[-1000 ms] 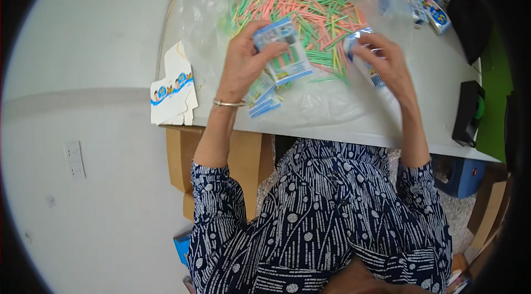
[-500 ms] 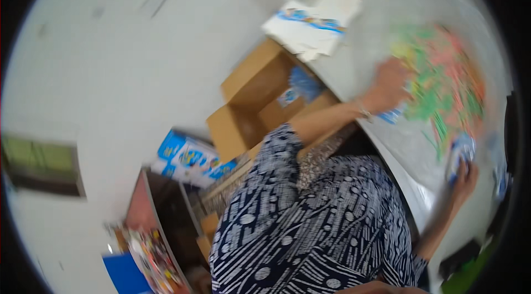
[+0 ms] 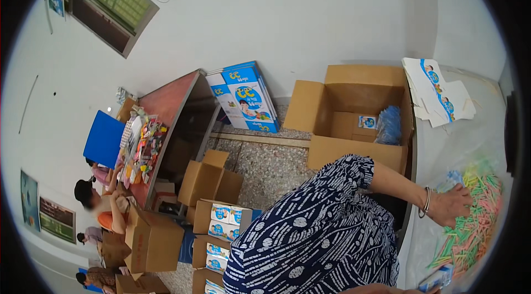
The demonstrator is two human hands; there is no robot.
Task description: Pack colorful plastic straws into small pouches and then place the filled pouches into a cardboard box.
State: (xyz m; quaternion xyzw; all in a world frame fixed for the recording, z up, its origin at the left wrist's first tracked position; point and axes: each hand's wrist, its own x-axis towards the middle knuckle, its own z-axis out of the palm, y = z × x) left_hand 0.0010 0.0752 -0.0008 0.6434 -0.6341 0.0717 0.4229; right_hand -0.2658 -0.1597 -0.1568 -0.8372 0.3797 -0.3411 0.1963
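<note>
A pile of thin pink, green, yellow and orange sticks (image 3: 478, 219) lies on clear plastic sheeting at the right. My left hand (image 3: 451, 206), with a bracelet on the wrist, rests palm down on the pile's left side, fingers spread over the sticks. Just beyond its fingertips is a blue-and-white wrapper (image 3: 454, 177), partly covered. At the lower edge, a blue-and-white packet (image 3: 437, 278) touches the sticks. Only the fingertips of my right hand (image 3: 433, 290) show, against that packet; the rest is out of the picture.
An open carton (image 3: 362, 86) holding blue plastic bags (image 3: 389, 125) stands left of the table. Flat white printed card (image 3: 437, 92) lies at the table's far end. Further left are folded printed cartons (image 3: 249, 97), boxes of white packs (image 3: 224, 222), and a co-worker (image 3: 113, 214) at a red-topped table (image 3: 174, 95).
The view has swung left, so the sticks and my hands now lie further right and lower. My left hand is still on the sticks. My right hand has mostly left the picture.
</note>
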